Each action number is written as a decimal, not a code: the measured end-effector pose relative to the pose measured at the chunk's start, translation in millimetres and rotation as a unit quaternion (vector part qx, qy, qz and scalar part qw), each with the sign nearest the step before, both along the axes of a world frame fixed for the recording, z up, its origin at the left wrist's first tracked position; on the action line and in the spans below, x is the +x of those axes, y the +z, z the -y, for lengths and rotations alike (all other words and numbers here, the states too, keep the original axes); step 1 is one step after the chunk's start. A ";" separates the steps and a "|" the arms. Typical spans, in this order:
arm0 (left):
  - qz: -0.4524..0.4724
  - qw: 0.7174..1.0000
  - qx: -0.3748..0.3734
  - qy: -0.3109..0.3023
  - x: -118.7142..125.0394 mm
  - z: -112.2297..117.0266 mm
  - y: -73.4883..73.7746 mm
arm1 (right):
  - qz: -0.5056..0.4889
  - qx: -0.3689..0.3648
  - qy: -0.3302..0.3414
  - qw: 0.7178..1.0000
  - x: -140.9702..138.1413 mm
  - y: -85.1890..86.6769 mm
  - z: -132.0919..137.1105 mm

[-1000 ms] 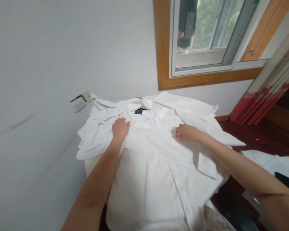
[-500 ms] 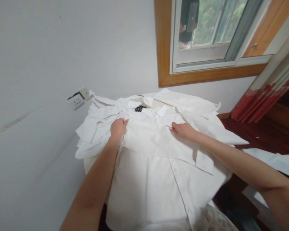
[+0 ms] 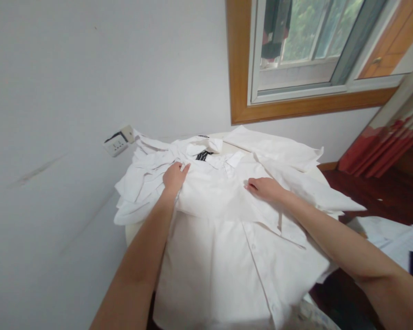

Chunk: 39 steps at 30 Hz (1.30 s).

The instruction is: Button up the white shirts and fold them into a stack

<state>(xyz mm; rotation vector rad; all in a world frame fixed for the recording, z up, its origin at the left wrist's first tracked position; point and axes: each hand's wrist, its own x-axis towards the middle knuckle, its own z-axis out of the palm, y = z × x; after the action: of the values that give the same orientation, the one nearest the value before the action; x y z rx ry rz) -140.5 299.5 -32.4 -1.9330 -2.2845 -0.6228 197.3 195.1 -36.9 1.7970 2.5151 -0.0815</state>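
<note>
A white button-up shirt lies spread over a round table, its collar away from me and its lower part hanging over the near edge. One sleeve runs crosswise over the shirt, with its cuff at the right. My left hand is closed on the fabric at the shirt's left side, near the shoulder, thumb inward. My right hand has its fingers curled on the sleeve cloth right of the button line. The fingertips of both hands are partly hidden.
More white garments are heaped at the table's left, beside a wall socket. Another white sleeve lies at the back right. A wood-framed window and a red-and-cream curtain stand behind. White papers or cloth lie lower right.
The view has shifted slightly, so everything sits a little further right. My left thumb stands slightly further from the fingers. The cross-lying sleeve's lower edge has settled a little; the right hand stays almost in place.
</note>
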 end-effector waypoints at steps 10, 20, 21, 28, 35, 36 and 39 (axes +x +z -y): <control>-0.096 0.995 -0.003 -0.008 -10.2 -17.4 24.2 | 0.014 0.034 0.005 0.999 -2.7 0.0 6.8; -0.151 0.988 -0.009 -0.010 -1.1 30.4 24.1 | 0.021 0.049 0.019 0.998 -1.9 -6.0 5.6; -0.151 0.988 -0.024 -0.007 -1.4 41.5 22.2 | 0.021 0.052 0.020 0.998 -2.0 -6.5 5.7; -0.201 0.974 -0.103 -0.014 -3.8 102.1 0.9 | 0.020 0.070 0.024 0.997 -2.4 -11.7 6.2; -0.263 0.961 -0.077 -0.031 -9.3 112.6 -3.2 | 0.031 0.077 0.022 0.996 -0.6 -11.7 6.7; -0.274 0.959 -0.064 -0.039 -7.0 114.3 -1.8 | 0.033 0.079 0.020 0.996 -0.5 -11.0 6.9; -0.297 0.950 0.004 -0.096 10.8 119.2 4.0 | 0.037 0.073 0.012 0.997 -0.8 -8.0 8.0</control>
<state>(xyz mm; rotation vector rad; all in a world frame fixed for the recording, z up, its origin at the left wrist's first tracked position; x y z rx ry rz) -129.7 180.3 -28.3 -1.9984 -1.7356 -0.0357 196.5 187.1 -44.8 1.7829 2.5499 0.1731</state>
